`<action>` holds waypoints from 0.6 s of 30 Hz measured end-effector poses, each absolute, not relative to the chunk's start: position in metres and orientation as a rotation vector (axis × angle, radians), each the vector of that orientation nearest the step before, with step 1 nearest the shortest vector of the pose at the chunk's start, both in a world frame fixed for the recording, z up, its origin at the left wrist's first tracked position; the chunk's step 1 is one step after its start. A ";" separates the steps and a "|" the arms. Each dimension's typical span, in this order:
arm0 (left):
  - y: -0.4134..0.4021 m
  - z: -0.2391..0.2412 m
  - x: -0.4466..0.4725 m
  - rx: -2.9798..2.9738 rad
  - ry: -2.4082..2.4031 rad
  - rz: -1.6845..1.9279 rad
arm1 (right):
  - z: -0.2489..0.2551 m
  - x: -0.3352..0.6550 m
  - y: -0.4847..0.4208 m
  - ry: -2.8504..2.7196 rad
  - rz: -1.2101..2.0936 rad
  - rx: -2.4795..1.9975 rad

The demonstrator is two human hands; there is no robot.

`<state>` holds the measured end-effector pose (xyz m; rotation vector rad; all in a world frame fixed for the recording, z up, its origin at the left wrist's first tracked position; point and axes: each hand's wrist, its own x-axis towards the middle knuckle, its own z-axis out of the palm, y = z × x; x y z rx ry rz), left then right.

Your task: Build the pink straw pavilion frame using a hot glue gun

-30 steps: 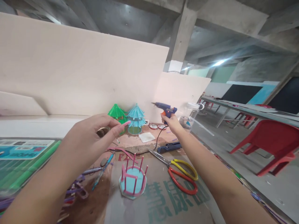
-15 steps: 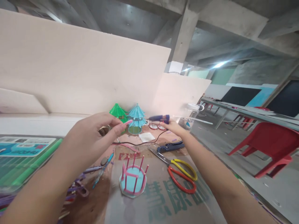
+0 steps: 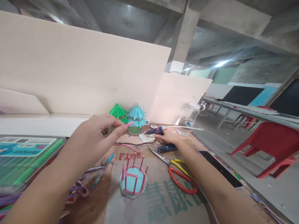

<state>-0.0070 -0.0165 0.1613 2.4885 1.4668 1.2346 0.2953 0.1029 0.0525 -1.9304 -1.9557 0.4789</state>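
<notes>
Craft workshop in an unfinished concrete hall. Evidence: bare grey concrete ceiling beams (image 3: 179,34); pale plywood partition board (image 3: 81,71) behind a cardboard-covered tabletop (image 3: 163,199); blue hot-glue gun (image 3: 153,132); red-and-yellow-handled scissors (image 3: 181,174); green straw pavilion model (image 3: 117,111); blue straw pavilion model (image 3: 136,115); long grey worktable (image 3: 245,109) and red plastic chair (image 3: 268,140) to the right.
</notes>
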 end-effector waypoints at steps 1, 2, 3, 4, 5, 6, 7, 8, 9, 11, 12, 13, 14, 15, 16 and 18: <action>-0.016 0.162 -0.007 2.490 1.465 1.231 | 0.054 0.295 0.102 -1.970 0.472 -1.939; -0.017 0.162 -0.007 2.490 1.466 1.225 | 0.055 0.295 0.102 -1.981 0.465 -1.947; -0.017 0.163 -0.007 2.488 1.471 1.225 | 0.055 0.295 0.101 -1.991 0.456 -1.953; -0.017 0.163 -0.007 2.483 1.478 1.222 | 0.056 0.294 0.101 -1.997 0.441 -1.959; -0.017 0.163 -0.007 2.475 1.486 1.219 | 0.056 0.294 0.101 -2.001 0.422 -1.963; -0.018 0.164 -0.007 2.468 1.491 1.218 | 0.055 0.294 0.102 -2.003 0.401 -1.966; -0.018 0.164 -0.007 2.462 1.487 1.226 | 0.054 0.294 0.102 -2.005 0.378 -1.965; -0.018 0.164 -0.006 2.462 1.477 1.234 | 0.053 0.295 0.102 -2.008 0.355 -1.962; -0.019 0.164 -0.006 2.465 1.469 1.230 | 0.052 0.296 0.103 -2.009 0.333 -1.957; -0.020 0.164 -0.007 2.479 1.464 1.196 | 0.049 0.298 0.104 -2.012 0.293 -1.944; -0.020 0.165 -0.007 2.486 1.468 1.172 | 0.047 0.299 0.104 -2.014 0.275 -1.938; -0.021 0.165 -0.007 2.487 1.478 1.151 | 0.046 0.300 0.104 -2.016 0.260 -1.932; -0.022 0.165 -0.007 2.486 1.489 1.139 | 0.046 0.301 0.104 -2.019 0.248 -1.928; -0.022 0.165 -0.008 2.483 1.495 1.140 | 0.045 0.302 0.104 -2.022 0.240 -1.929; -0.023 0.165 -0.008 2.481 1.495 1.147 | 0.045 0.302 0.103 -2.025 0.234 -1.933; -0.024 0.165 -0.008 2.487 1.490 1.155 | 0.046 0.303 0.099 -2.026 0.217 -1.956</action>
